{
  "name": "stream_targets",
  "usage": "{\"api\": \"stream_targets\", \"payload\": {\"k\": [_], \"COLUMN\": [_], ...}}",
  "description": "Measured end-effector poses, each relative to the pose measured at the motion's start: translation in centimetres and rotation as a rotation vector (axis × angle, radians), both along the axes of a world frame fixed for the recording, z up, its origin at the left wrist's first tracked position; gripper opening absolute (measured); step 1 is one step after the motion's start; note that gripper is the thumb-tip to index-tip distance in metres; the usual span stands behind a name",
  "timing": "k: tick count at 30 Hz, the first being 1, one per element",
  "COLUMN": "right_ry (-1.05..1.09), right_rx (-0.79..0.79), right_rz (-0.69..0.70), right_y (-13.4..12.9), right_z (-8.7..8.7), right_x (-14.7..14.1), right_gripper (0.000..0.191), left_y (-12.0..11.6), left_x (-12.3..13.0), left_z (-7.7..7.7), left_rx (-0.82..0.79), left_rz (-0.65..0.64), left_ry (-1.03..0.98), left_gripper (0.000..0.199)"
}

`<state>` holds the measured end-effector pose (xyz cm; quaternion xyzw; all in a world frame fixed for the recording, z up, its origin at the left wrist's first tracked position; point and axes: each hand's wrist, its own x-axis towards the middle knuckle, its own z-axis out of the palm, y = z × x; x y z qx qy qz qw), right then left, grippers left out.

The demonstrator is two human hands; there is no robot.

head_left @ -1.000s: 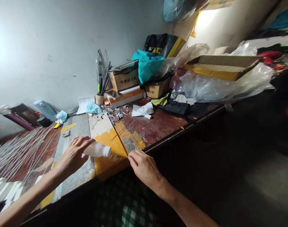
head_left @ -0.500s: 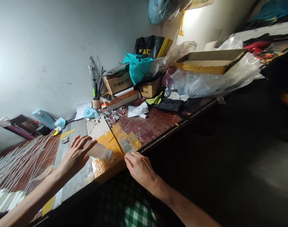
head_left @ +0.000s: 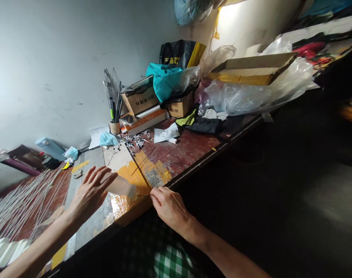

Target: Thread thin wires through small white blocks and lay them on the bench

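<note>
My left hand (head_left: pixel 90 189) is over the tape-covered edge of the bench, its fingers arched around one end of a translucent plastic bottle (head_left: pixel 120 184). The bottle tilts so that its ribbed, cap-like end is lower, to the right, above the shiny yellow tape (head_left: pixel 122 206). At the bench's front edge, my right hand (head_left: pixel 167 200) is closed in a pinch. A thin dark rod (head_left: pixel 143 195) seems to stick out of its fingertips toward the bottle's end; the part inside the fingers is hidden. Two thin dark sticks (head_left: pixel 143 161) lie on the tape beyond.
Many thin pale rods (head_left: pixel 28 200) spread over the left of the bench. Small black-and-white pieces (head_left: pixel 138 143) lie behind the hands, near a holder (head_left: pixel 115 127) with upright sticks. Cardboard boxes (head_left: pixel 141 98), plastic bags (head_left: pixel 239 96) and a shallow carton (head_left: pixel 251 69) fill the back right.
The whole view has shifted slightly. Both hands keep nearly the same pose, and the bottle stays at my left fingers.
</note>
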<state>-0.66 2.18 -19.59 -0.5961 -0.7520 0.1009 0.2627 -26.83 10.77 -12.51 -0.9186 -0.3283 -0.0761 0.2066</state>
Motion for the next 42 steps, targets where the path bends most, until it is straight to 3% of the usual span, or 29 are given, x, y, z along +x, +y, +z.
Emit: {"api": "stream_targets", "payload": {"k": [15, 24, 30, 34, 37, 42], "right_ry": [0.025, 0.031, 0.033, 0.020, 0.059, 0.145], "right_rx": [-0.005, -0.029, -0.031, -0.005, 0.035, 0.079], "right_rz": [0.006, -0.031, -0.046, -0.081, -0.095, -0.102], "right_y": [-0.8, -1.2, -1.6, -1.4, -1.1, -1.0], "right_z": [-0.3, -0.1, -0.7, -1.4, -1.7, -2.2], "right_x": [-0.2, -0.6, -0.9, -1.1, -1.1, -0.7], "right_gripper": [0.018, 0.019, 0.017, 0.017, 0.017, 0.013], "left_y": [0.1, 0.3, 0.3, 1.0, 2.3, 6.2], "left_x": [-0.3, -1.9, -2.4, -2.6, -2.7, -2.0], "left_z": [-0.9, -3.5, -4.4, -4.0, -3.5, -3.5], "left_rx": [-0.005, -0.195, -0.333, -0.460, -0.587, -0.740], "left_rz": [0.027, 0.121, 0.174, 0.244, 0.369, 0.369], "left_ry": [-0.035, -0.238, -0.387, -0.565, -0.764, -1.279], "left_gripper": [0.058, 0.053, 0.048, 0.049, 0.062, 0.066]}}
